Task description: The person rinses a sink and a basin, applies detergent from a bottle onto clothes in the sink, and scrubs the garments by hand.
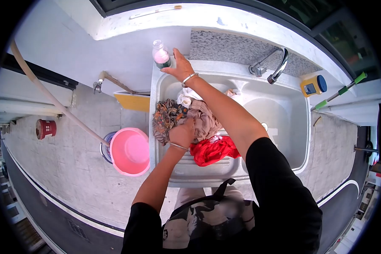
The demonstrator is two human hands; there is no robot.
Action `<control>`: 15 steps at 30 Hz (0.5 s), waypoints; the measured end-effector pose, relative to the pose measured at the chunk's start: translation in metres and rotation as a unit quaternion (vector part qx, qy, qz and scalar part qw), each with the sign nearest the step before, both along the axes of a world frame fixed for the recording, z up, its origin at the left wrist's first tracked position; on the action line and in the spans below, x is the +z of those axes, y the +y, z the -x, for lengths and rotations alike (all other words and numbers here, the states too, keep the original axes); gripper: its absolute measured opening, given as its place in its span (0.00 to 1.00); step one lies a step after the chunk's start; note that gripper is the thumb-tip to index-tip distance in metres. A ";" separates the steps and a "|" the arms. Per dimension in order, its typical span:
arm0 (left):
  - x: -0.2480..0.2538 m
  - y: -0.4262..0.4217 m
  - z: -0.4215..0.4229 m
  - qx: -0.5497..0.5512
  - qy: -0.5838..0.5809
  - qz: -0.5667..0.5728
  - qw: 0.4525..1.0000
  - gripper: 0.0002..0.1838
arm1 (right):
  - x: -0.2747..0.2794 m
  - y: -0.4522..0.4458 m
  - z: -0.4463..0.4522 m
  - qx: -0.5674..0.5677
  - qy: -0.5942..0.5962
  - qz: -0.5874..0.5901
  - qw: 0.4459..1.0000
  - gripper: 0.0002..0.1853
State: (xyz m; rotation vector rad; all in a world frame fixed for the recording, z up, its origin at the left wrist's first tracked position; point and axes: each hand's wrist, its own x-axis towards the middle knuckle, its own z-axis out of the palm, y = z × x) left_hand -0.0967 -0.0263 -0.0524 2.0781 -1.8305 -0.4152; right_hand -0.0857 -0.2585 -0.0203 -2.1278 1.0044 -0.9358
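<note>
In the sink's left part, my left hand (182,133) is closed on a brownish-pink cloth (202,118). A patterned dark cloth (167,116) lies against its left side, a red cloth (213,151) is below to the right, and white cloth (184,99) shows behind. My right hand (178,67) reaches to the sink's back left corner, fingers and thumb spread beside a clear bottle (161,55) with pink contents. Whether the fingertips touch the bottle is unclear.
The white sink (305,131) has a curved faucet (279,70) behind it. At the back right stands a yellow jar (312,86) with a blue lid, near a green-handled stick (343,91). A pink basin (131,151) and a hose (57,106) are left. A brush (156,12) lies on the ledge.
</note>
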 end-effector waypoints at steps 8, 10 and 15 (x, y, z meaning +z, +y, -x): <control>0.053 -0.013 -0.043 0.177 0.559 -0.147 0.797 0.14 | 0.006 0.111 0.157 0.223 0.106 0.092 0.965 0.31; 0.092 -0.010 -0.043 0.167 0.574 -0.152 0.787 0.16 | -0.008 0.127 0.179 0.186 0.168 0.194 0.948 0.29; 0.184 0.001 -0.045 0.121 0.595 -0.081 0.790 0.22 | -0.022 0.117 0.189 0.114 0.072 0.123 0.983 0.14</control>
